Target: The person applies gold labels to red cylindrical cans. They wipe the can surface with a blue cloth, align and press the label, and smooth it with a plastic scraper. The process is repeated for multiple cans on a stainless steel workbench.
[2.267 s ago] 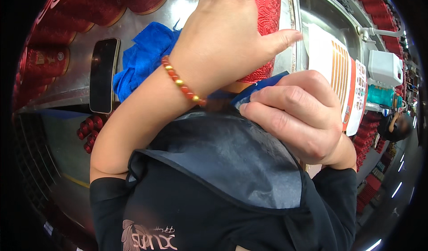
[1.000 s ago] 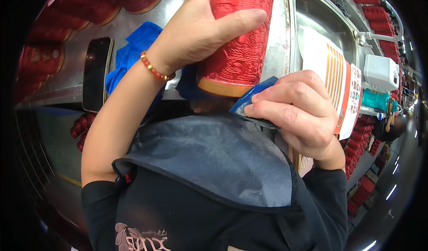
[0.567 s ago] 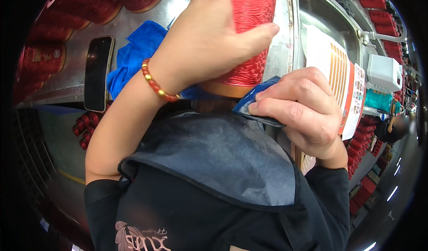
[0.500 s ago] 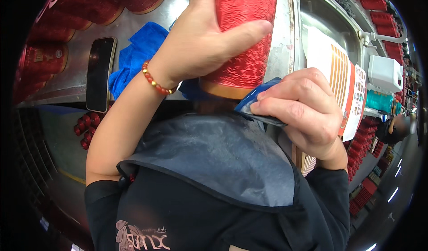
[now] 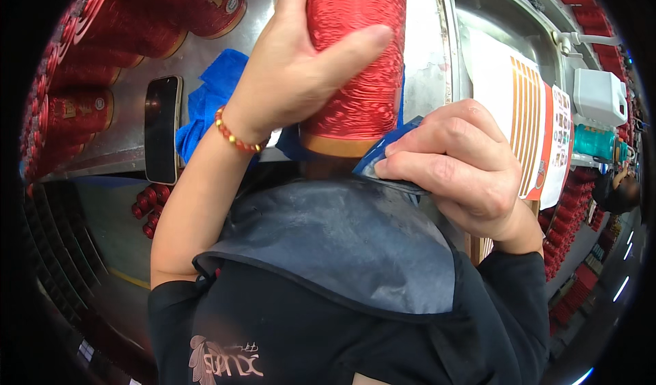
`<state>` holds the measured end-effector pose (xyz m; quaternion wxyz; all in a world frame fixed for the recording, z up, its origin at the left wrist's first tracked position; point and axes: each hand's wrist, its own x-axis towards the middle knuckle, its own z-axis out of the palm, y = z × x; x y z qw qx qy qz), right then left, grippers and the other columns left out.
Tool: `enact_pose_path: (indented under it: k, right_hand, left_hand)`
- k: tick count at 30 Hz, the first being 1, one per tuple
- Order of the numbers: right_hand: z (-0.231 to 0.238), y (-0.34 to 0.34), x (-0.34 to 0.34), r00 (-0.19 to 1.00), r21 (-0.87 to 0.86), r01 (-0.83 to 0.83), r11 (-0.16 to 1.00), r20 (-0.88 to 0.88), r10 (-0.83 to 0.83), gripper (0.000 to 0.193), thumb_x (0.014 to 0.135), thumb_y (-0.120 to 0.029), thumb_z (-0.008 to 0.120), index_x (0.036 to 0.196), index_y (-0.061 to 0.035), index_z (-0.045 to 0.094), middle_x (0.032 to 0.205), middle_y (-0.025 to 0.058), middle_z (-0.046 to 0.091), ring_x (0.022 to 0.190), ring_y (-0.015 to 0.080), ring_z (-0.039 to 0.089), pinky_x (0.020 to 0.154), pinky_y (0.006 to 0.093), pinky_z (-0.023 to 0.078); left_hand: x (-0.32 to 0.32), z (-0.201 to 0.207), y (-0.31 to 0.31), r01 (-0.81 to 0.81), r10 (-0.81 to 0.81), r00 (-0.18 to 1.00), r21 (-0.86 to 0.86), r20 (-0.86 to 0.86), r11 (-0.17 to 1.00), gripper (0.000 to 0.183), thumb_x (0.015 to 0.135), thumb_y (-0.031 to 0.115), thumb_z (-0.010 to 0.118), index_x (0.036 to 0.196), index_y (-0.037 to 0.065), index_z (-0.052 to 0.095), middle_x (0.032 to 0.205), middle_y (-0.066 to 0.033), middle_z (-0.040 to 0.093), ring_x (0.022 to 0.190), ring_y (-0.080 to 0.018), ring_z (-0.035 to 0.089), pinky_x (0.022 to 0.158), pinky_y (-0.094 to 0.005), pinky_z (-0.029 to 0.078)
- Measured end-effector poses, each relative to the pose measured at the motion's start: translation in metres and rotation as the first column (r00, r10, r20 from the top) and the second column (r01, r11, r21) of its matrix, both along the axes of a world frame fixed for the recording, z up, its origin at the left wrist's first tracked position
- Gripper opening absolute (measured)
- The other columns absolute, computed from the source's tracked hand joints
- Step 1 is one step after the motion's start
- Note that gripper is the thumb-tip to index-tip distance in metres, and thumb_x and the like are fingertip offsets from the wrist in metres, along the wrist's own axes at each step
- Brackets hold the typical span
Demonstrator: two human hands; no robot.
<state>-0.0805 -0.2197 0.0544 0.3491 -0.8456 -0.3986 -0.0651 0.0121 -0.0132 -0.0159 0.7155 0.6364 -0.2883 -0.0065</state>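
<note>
A red cylindrical canister (image 5: 362, 71) with an embossed, shiny surface and a gold band at its near end lies in front of me; its far end runs out of view. My left hand (image 5: 294, 71) is wrapped round its left side, the thumb lying across the top. Between the thumb and fingers of my right hand (image 5: 465, 163) is a folded blue cloth (image 5: 383, 149), pressed at the right of the gold band. A larger blue cloth (image 5: 208, 105) lies on the metal counter (image 5: 266, 16), left of my left wrist. The canister's pattern looks smeared.
A dark phone (image 5: 162, 129) lies at the counter's left edge. Several red canisters (image 5: 154, 26) stand at the far left. To the right are a sink (image 5: 502, 9), a printed sheet (image 5: 523, 118), a white jug (image 5: 600, 97) and a teal bottle (image 5: 593, 141). Another person (image 5: 615, 190) is at far right.
The canister has shifted slightly left with my left hand, and its surface pattern looks different, as if turned. My right hand keeps its pinch on the cloth. The whole view has shifted a little.
</note>
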Motion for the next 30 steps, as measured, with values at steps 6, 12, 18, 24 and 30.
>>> enact_pose_path:
  k: [6, 12, 18, 24, 30]
  right_hand:
    - [-0.001, 0.001, -0.002, 0.999, -0.007, 0.027, 1.0, 0.027, -0.027, 0.026, 0.075, -0.009, 0.074, 0.1, -0.007, 0.078, 0.092, 0.0038, 0.071, 0.084, 0.0237, 0.064, 0.076, 0.0345, 0.054]
    - [-0.007, -0.001, -0.005, 0.999, 0.027, 0.052, 0.998, 0.009, -0.052, 0.023, 0.076, -0.012, 0.077, 0.098, -0.0068, 0.078, 0.09, 0.0035, 0.07, 0.084, 0.0224, 0.064, 0.074, 0.0333, 0.054]
    - [-0.007, -0.004, -0.006, 0.998, 0.052, 0.053, 0.997, 0.015, -0.054, 0.024, 0.075, -0.012, 0.077, 0.098, -0.0058, 0.078, 0.087, 0.0038, 0.069, 0.083, 0.0218, 0.064, 0.073, 0.0324, 0.053]
    - [-0.014, -0.007, -0.005, 0.999, 0.118, 0.052, 0.992, 0.006, -0.053, 0.023, 0.076, -0.012, 0.076, 0.098, -0.0053, 0.078, 0.088, 0.0044, 0.069, 0.084, 0.0219, 0.065, 0.074, 0.0326, 0.054]
    - [-0.024, -0.012, -0.006, 0.999, 0.162, 0.043, 0.986, -0.007, -0.042, 0.023, 0.076, -0.011, 0.075, 0.097, -0.0058, 0.078, 0.088, 0.0048, 0.07, 0.084, 0.0223, 0.065, 0.074, 0.033, 0.054]
  left_hand:
    - [-0.014, 0.027, -0.007, -0.211, 0.167, 0.972, 0.309, 0.164, 0.927, 0.078, 0.088, 0.019, 0.077, 0.149, -0.003, 0.033, 0.132, -0.021, 0.049, 0.122, -0.0317, 0.054, 0.107, -0.0431, 0.043]
    - [-0.016, 0.031, -0.006, -0.183, 0.146, 0.98, 0.312, 0.139, 0.932, 0.082, 0.087, 0.02, 0.078, 0.15, -0.004, 0.031, 0.136, -0.0219, 0.048, 0.124, -0.0324, 0.053, 0.108, -0.0441, 0.042]
    - [-0.015, 0.013, 0.005, -0.037, 0.084, 0.982, 0.26, -0.169, 0.965, 0.082, 0.096, 0.031, 0.071, 0.155, -0.006, 0.028, 0.137, -0.0188, 0.055, 0.122, -0.0249, 0.059, 0.105, -0.0378, 0.047]
    - [-0.027, 0.033, -0.015, -0.456, 0.173, 0.871, 0.627, 0.46, 0.631, 0.097, 0.089, 0.035, 0.081, 0.153, -0.014, 0.027, 0.144, -0.0325, 0.047, 0.132, -0.0385, 0.052, 0.111, -0.0414, 0.042]
    - [-0.027, 0.014, -0.001, -0.086, 0.131, 0.969, 0.211, -0.21, 0.974, 0.088, 0.099, 0.017, 0.068, 0.162, -0.004, 0.012, 0.145, -0.0215, 0.051, 0.124, -0.0231, 0.059, 0.105, -0.0368, 0.05]
